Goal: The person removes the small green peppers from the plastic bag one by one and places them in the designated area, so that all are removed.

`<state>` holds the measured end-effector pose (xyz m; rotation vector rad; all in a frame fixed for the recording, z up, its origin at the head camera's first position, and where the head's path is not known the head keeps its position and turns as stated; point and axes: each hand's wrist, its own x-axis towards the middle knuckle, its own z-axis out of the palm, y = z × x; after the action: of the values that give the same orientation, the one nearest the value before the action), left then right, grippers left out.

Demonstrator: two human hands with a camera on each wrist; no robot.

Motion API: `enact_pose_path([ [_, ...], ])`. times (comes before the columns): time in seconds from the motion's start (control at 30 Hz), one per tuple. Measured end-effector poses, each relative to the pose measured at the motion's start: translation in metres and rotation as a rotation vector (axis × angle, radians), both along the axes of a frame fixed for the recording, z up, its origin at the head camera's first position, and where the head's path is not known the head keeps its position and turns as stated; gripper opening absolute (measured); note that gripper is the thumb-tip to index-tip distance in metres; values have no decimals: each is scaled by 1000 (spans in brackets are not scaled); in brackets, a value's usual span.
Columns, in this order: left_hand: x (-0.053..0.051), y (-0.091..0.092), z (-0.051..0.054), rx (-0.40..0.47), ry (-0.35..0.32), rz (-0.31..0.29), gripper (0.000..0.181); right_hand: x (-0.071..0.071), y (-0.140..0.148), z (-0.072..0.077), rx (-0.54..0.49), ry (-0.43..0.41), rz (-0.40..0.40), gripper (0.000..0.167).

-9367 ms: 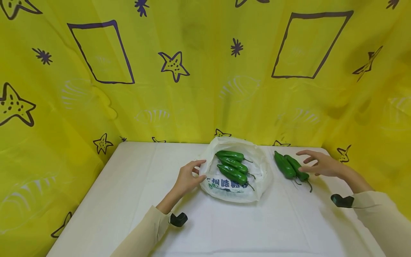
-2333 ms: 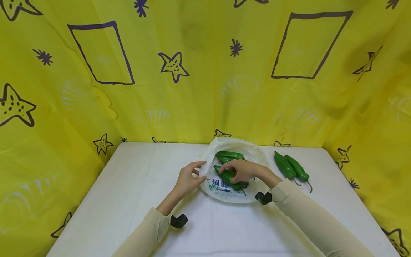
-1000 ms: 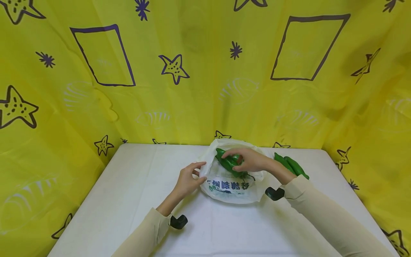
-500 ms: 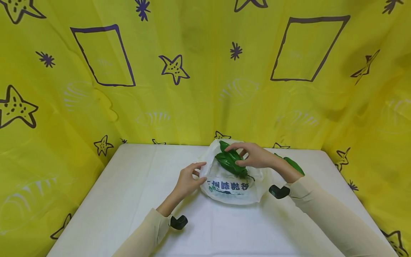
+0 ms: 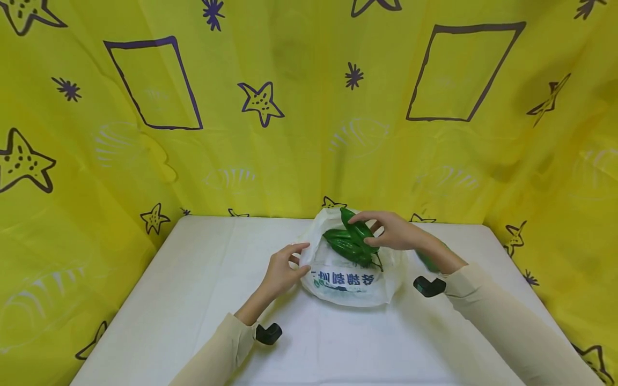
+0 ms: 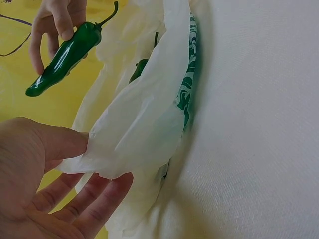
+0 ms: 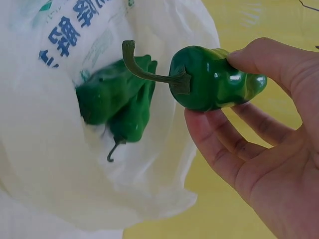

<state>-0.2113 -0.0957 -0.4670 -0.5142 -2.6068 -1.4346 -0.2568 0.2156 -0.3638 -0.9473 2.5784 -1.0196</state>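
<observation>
A white plastic bag [image 5: 333, 297] with blue lettering lies with its mouth spread on the table. My left hand [image 5: 284, 271] pinches its left rim between thumb and fingers, plainly seen in the left wrist view. Above the bag's far right part, my right hand [image 5: 398, 231] holds a green pepper [image 5: 356, 227] by thumb and fingertips, its curved stem [image 7: 149, 75] hanging free. Inside the bag two more green peppers [image 7: 112, 97] lie side by side. On the table to the right, a green pepper [image 5: 428, 262] is mostly covered by my right forearm.
The white table [image 5: 159, 300] spreads around the bag on all sides. A yellow curtain [image 5: 309, 155] with starfish drawings hangs right behind the table's back edge and along both sides.
The right hand went from above the two table peppers into the bag, and has since lifted one of its three peppers up and to the right. The left hand stays on the rim.
</observation>
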Motion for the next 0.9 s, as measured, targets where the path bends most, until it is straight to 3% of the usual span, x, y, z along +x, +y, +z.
enact_pose_path([
  [0.5, 0, 0, 0, 4, 9, -3, 53, 1, 47, 0, 0, 23, -88, 49],
  [0.9, 0, 0, -2, 10, 10, -6, 52, 11, 90, 5, 19, 56, -167, 48],
])
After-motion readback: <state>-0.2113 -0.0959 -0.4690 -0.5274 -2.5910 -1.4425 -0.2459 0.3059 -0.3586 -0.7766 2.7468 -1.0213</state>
